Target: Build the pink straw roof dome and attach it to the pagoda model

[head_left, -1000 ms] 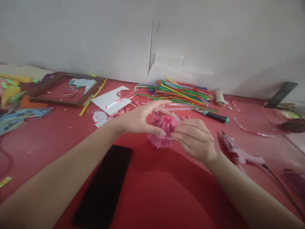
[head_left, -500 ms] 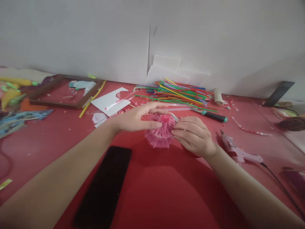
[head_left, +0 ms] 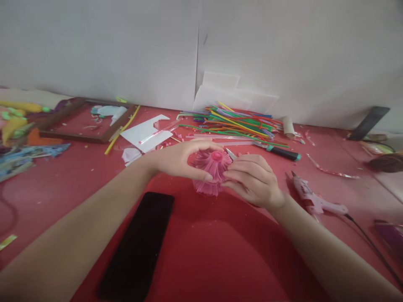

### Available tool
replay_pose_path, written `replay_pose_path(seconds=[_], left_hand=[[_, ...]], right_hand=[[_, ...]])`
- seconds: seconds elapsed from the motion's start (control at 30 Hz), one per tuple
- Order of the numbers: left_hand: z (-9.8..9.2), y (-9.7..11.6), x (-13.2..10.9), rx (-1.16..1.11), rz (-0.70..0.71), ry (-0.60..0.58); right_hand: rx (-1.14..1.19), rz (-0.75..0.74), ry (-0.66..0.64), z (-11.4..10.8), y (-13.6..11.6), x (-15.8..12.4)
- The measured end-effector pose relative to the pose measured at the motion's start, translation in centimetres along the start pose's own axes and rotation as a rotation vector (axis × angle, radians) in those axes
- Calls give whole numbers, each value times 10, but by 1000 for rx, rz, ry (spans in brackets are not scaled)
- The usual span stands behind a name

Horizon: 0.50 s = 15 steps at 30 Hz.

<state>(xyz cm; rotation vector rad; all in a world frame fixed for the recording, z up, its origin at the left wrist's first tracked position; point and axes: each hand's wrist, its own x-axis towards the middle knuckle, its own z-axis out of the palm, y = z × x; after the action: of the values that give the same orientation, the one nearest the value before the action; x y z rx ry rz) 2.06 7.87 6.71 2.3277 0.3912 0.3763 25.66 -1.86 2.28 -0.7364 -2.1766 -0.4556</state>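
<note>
A pink fringed piece [head_left: 211, 188], its strips spreading down from a round, brighter pink top, stands on the red table between my hands. My left hand [head_left: 182, 161] curves around its left side, thumb in front and fingers behind. On the right, my right hand [head_left: 252, 178] has its fingers closed together, with the fingertips at the edge of the strips. A pointed metal tip [head_left: 231, 154] sticks out beyond my right fingers; the rest of that tool is hidden, and whether the hand holds it I cannot tell.
A black phone [head_left: 138, 247] lies in front on the left. Behind are bundled colourful pipe cleaners [head_left: 239, 121], a utility knife [head_left: 283, 153] and a cardboard tube [head_left: 288, 127]. A pink glue gun [head_left: 311, 197] lies right; white paper [head_left: 146, 136] and a brown frame [head_left: 74, 136] lie left.
My left thumb has lowered and the hand has closed around the pink fringed piece, drawing its strips inward and down. My right fingertips have shifted slightly left and down against it.
</note>
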Motion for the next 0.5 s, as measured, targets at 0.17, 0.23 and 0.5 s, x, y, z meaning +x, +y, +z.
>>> replay_pose_path(seconds=[0.17, 0.23, 0.5], left_hand=[[-1, -3, 0, -22, 32, -10], [-1, -5, 1, -47, 35, -24], [-1, -8, 0, -63, 2, -40]], right_hand=[[22, -8, 15, -2, 7, -3], [32, 12, 23, -3, 4, -1], [43, -2, 18, 0, 6, -3]])
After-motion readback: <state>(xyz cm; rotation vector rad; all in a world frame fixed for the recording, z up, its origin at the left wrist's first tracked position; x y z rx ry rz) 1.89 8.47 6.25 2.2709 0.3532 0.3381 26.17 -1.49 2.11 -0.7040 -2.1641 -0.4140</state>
